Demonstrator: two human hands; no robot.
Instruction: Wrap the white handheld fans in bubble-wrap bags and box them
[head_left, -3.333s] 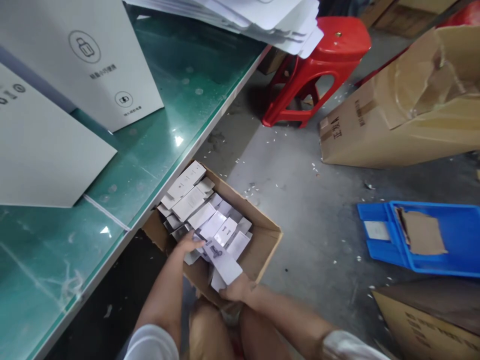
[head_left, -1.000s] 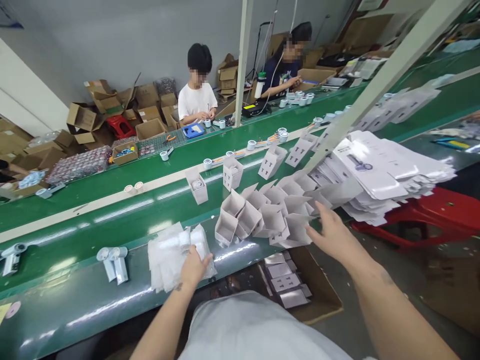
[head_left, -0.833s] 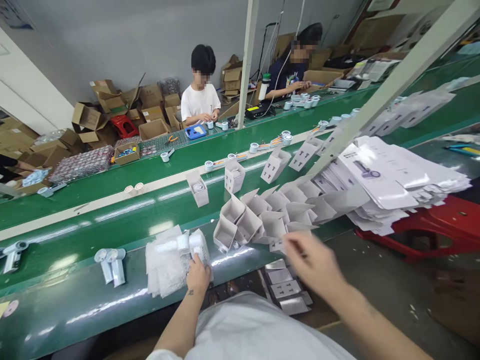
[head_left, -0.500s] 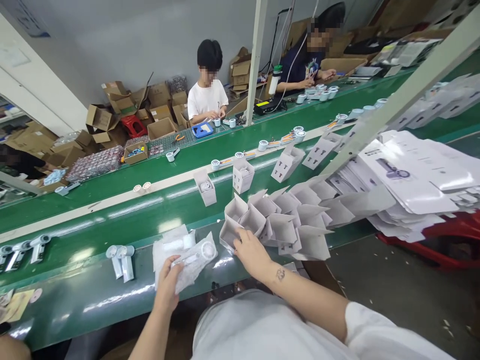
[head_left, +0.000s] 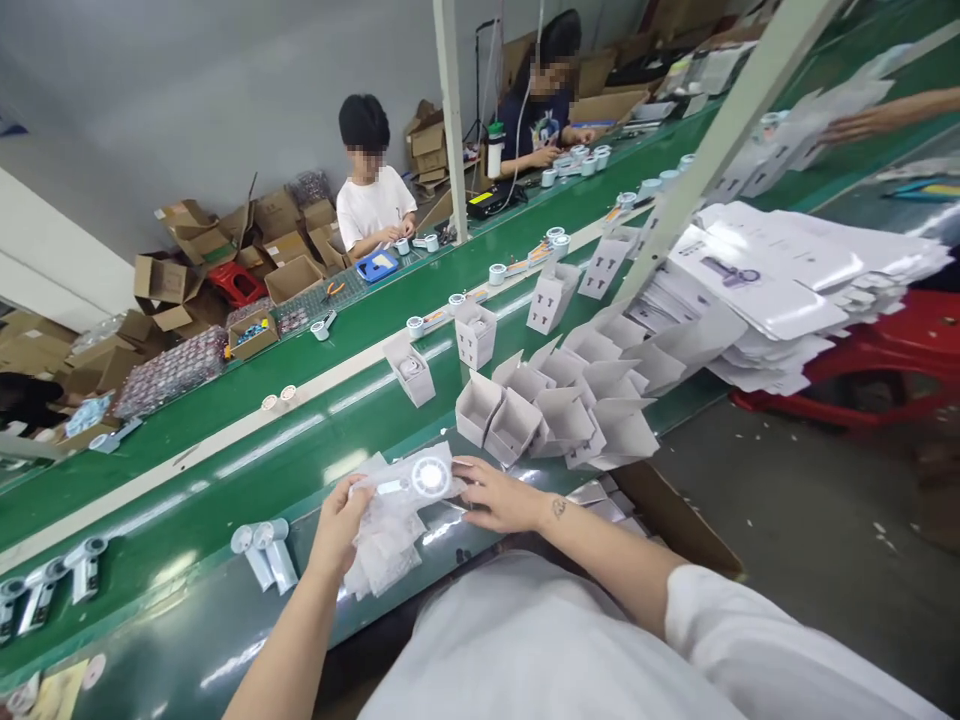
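Left hand (head_left: 339, 520) is clamped on the handle end of the bagged fan (head_left: 421, 478), holding it just over the near edge of the green belt (head_left: 225, 470). Right hand (head_left: 501, 497) is at the fan's head end, fingertips on the bag film. Can't tell if it's pinching or only resting, since the thumb side is hidden.

Rest, big to small:
- The belt runs the full width and is cut off at both ends.
- The stack of flat white cartons (head_left: 772, 290) is at right. Its edge overhangs the red stool (head_left: 862, 350), which is mostly hidden under it.
- Two people sit across the belt with their hands on small parts, too small to make out.
- Another person's hand (head_left: 862, 125) is at top right, arm cut by the frame.
- The cluster of folded open boxes (head_left: 555, 410) sits on the belt just beyond my right hand.
- The cardboard box (head_left: 675, 515) is on the floor under the belt edge, mostly hidden by my arm and shirt. Only a few white cards show inside.
- The pile of clear bags (head_left: 382, 555) lies under the fan, touching my left hand. Count unreadable.
- Two loose fans (head_left: 266, 550) lie side by side, left of my left hand.
- More fans (head_left: 45, 595) are at far left, clipped by the frame edge.
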